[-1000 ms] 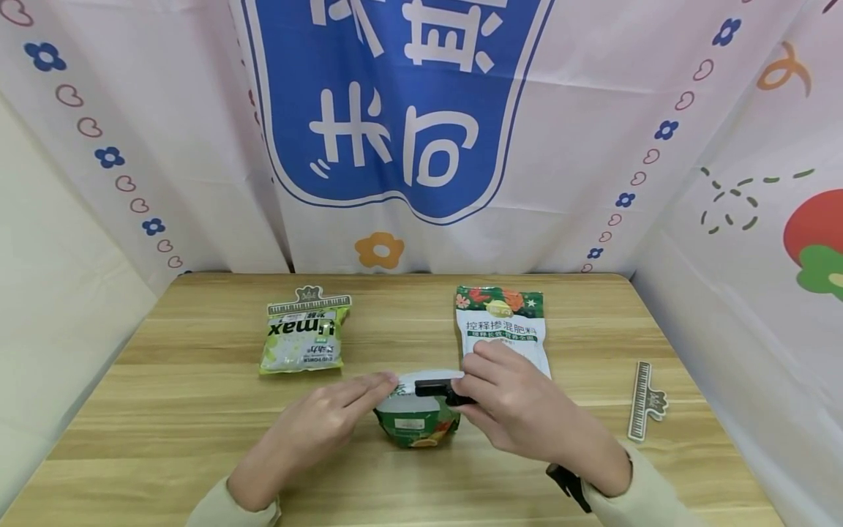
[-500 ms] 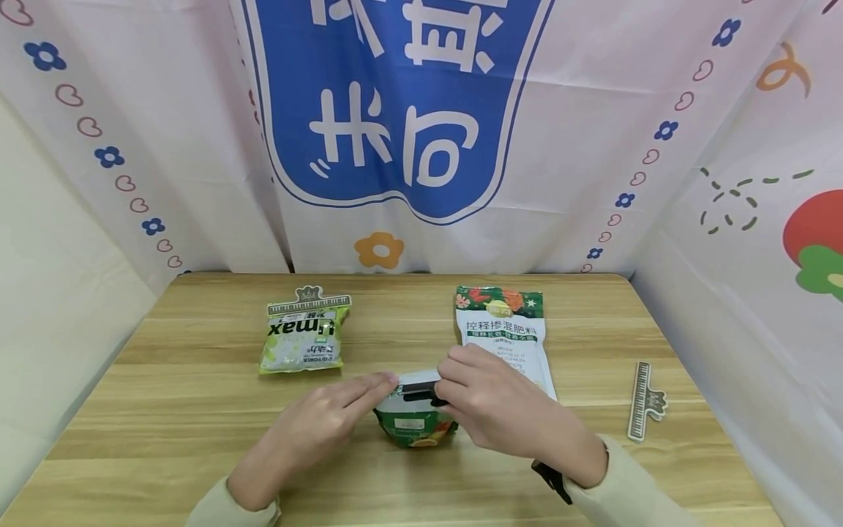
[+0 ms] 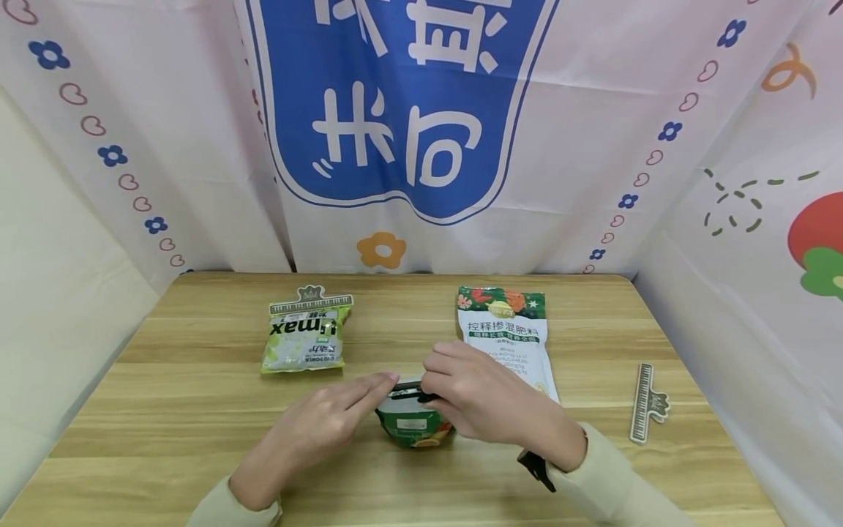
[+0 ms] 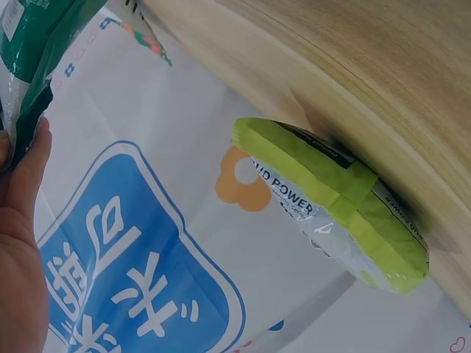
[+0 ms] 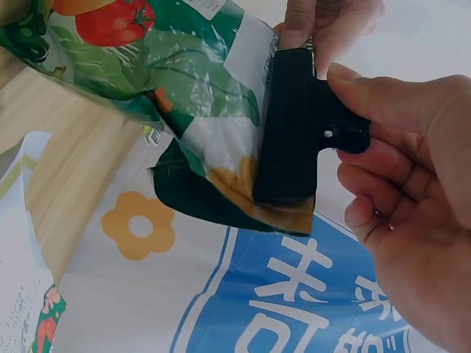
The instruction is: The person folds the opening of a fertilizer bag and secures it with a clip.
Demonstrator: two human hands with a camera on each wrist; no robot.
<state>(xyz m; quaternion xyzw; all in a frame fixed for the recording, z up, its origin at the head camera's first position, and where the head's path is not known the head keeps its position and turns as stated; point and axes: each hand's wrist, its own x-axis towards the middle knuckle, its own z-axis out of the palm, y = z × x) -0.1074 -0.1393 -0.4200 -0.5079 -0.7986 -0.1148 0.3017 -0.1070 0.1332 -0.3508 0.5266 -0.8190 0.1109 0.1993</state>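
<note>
A green bag (image 3: 413, 426) with vegetable pictures stands on the table, its pale top edge folded. My left hand (image 3: 329, 419) pinches the left end of that top edge between thumb and fingers. In the right wrist view, a black clip (image 5: 288, 136) lies across the folded edge, its jaws over the fold. My right hand (image 3: 479, 394) pinches the clip's handle between thumb and fingers. The left wrist view shows only part of the left hand (image 4: 26, 235) and the side of the green bag (image 4: 40, 55).
Behind and left lies a lime-green bag (image 3: 306, 340) topped with a silver clip (image 3: 311, 300). A white fertilizer bag (image 3: 506, 333) lies at the back right, partly behind the right hand. Another silver clip (image 3: 647, 404) rests near the table's (image 3: 691, 468) right edge.
My right hand has moved left with the black clip, which now sits farther along the bag's top edge. The left hand has stayed in place.
</note>
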